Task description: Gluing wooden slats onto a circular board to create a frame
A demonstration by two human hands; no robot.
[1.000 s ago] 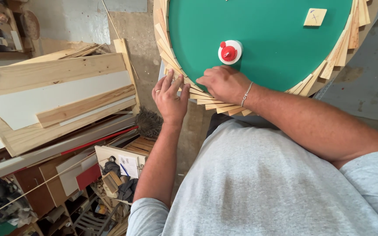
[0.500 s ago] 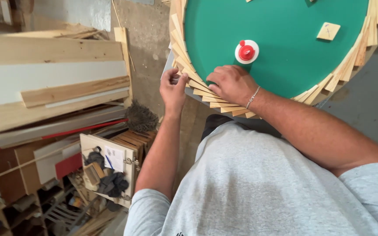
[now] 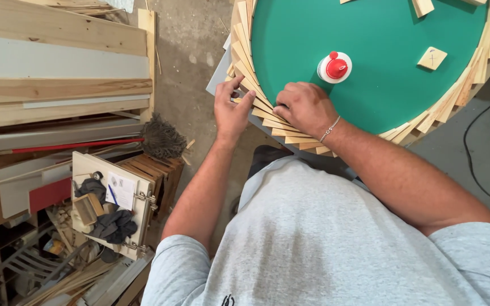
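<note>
You've got even, soft daylight, bright enough all round, no hard glare. The green disc (image 3: 381, 62) is flatly lit; only a faint sheen on the red-and-white cap (image 3: 334, 67). Shadows are weak: a soft one under your right hand (image 3: 306, 107), darker under the disc's rim. The shelves (image 3: 7, 249) at lower left sit dim. Focus is sharp centrally, slight wide-angle stretch at the edges

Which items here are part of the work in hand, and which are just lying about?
In use: left hand and right hand on the wooden slats fanned around the green round board; red-capped glue bottle.

Lying about: small wooden square, planks, brush, black cable.
</note>
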